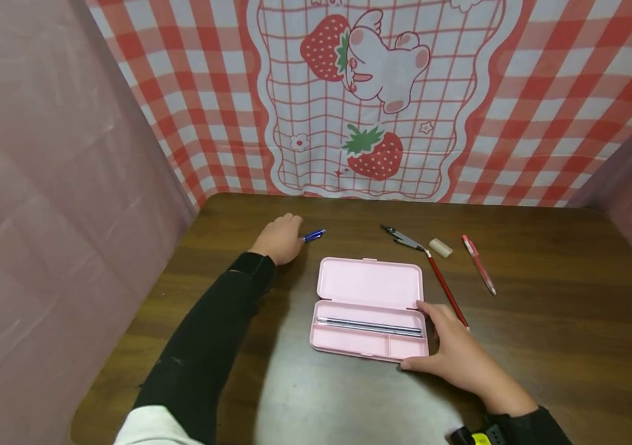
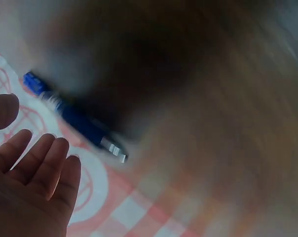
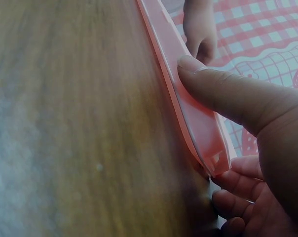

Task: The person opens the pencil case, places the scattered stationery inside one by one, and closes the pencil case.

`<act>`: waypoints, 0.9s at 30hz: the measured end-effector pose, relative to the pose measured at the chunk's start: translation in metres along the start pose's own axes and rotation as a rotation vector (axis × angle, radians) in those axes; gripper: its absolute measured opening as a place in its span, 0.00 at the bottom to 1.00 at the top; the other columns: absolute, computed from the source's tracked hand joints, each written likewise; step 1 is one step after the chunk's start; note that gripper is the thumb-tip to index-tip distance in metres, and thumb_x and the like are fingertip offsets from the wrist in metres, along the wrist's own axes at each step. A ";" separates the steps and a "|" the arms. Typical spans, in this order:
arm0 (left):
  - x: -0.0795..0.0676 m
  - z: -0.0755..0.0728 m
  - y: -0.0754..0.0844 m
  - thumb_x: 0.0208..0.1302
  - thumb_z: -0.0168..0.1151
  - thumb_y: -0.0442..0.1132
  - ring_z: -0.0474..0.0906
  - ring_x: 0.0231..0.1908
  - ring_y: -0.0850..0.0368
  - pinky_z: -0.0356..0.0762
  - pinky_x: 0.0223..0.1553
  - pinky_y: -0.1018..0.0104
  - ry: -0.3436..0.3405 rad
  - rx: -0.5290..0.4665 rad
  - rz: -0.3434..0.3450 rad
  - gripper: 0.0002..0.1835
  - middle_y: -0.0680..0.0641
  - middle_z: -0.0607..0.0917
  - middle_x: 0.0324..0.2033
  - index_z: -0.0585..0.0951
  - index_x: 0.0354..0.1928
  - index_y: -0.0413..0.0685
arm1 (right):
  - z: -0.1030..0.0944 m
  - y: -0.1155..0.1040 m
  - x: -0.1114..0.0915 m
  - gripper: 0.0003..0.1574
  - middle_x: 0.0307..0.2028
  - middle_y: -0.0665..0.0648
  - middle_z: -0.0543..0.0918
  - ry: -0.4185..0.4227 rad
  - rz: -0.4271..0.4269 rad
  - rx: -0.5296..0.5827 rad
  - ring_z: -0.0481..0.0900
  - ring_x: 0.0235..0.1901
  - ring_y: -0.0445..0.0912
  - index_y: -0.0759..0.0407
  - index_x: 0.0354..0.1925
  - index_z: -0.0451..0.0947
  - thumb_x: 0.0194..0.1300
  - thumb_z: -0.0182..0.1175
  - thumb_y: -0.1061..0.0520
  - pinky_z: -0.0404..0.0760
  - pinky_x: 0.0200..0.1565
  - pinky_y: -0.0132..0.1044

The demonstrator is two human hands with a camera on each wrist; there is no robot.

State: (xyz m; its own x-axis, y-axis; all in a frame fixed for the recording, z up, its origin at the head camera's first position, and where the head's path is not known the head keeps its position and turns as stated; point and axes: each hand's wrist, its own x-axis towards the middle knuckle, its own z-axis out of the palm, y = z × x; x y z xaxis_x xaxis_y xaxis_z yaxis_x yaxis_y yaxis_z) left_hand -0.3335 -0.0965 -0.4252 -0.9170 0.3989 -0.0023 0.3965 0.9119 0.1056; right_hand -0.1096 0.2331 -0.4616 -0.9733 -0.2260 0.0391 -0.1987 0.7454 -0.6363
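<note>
A pink pencil case (image 1: 368, 281) lies open on the table, lid folded back. My right hand (image 1: 455, 349) grips its right end, thumb at the front edge and fingers near the hinge. In the right wrist view, the thumb presses the pink case wall (image 3: 198, 118) and the other fingers curl at its corner. Slim silvery sticks (image 1: 368, 326) lie in the case's long rear compartment. At the back left, my left hand (image 1: 281, 240) is beside a blue pen (image 1: 314, 235). The left wrist view has its fingers (image 2: 60, 168) loosely bent and apart from that pen.
Behind the case's right side, a grey compass (image 1: 403, 238) lies by a whitish eraser (image 1: 440, 248). A red pencil (image 1: 446, 287) slants toward my right hand, with a red pen (image 1: 479, 264) farther right. A checked strawberry cloth (image 1: 215, 123) hangs along the table's back edge.
</note>
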 end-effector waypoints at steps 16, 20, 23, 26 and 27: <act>0.008 0.006 0.000 0.65 0.55 0.35 0.75 0.47 0.48 0.74 0.51 0.54 -0.105 -0.006 -0.077 0.09 0.44 0.78 0.43 0.75 0.47 0.44 | -0.001 -0.002 0.000 0.73 0.61 0.65 0.67 -0.018 0.020 -0.021 0.69 0.58 0.59 0.62 0.70 0.59 0.36 0.74 0.26 0.70 0.56 0.61; 0.007 0.008 -0.002 0.63 0.57 0.35 0.77 0.44 0.48 0.76 0.49 0.54 -0.114 -0.004 -0.081 0.07 0.45 0.78 0.40 0.75 0.43 0.44 | -0.001 -0.003 0.000 0.73 0.61 0.65 0.67 -0.020 0.022 -0.024 0.69 0.58 0.60 0.62 0.70 0.59 0.36 0.74 0.26 0.69 0.57 0.61; 0.007 0.008 -0.002 0.62 0.57 0.35 0.76 0.44 0.49 0.75 0.49 0.55 -0.120 0.007 -0.059 0.08 0.45 0.78 0.40 0.75 0.43 0.45 | -0.001 -0.002 0.000 0.73 0.61 0.65 0.67 -0.020 0.026 -0.024 0.69 0.59 0.60 0.62 0.70 0.59 0.36 0.74 0.26 0.69 0.57 0.62; 0.007 0.005 -0.001 0.62 0.57 0.35 0.76 0.44 0.50 0.75 0.49 0.56 -0.119 -0.001 -0.039 0.08 0.46 0.78 0.40 0.75 0.44 0.45 | -0.001 0.000 0.000 0.73 0.61 0.65 0.66 -0.020 0.030 -0.024 0.69 0.59 0.60 0.63 0.70 0.59 0.36 0.74 0.26 0.69 0.57 0.62; 0.007 0.004 -0.001 0.62 0.58 0.35 0.75 0.43 0.51 0.75 0.49 0.56 -0.117 -0.007 -0.035 0.09 0.46 0.77 0.40 0.75 0.44 0.46 | 0.000 0.000 0.000 0.73 0.61 0.65 0.66 -0.020 0.031 -0.025 0.69 0.59 0.60 0.63 0.70 0.59 0.36 0.74 0.25 0.69 0.57 0.62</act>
State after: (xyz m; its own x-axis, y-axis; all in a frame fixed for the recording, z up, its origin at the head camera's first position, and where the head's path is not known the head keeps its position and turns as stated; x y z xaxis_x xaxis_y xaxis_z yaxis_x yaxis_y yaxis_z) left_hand -0.3404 -0.0942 -0.4289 -0.9187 0.3756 -0.1223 0.3635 0.9250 0.1108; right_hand -0.1094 0.2337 -0.4616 -0.9766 -0.2149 0.0041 -0.1715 0.7679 -0.6172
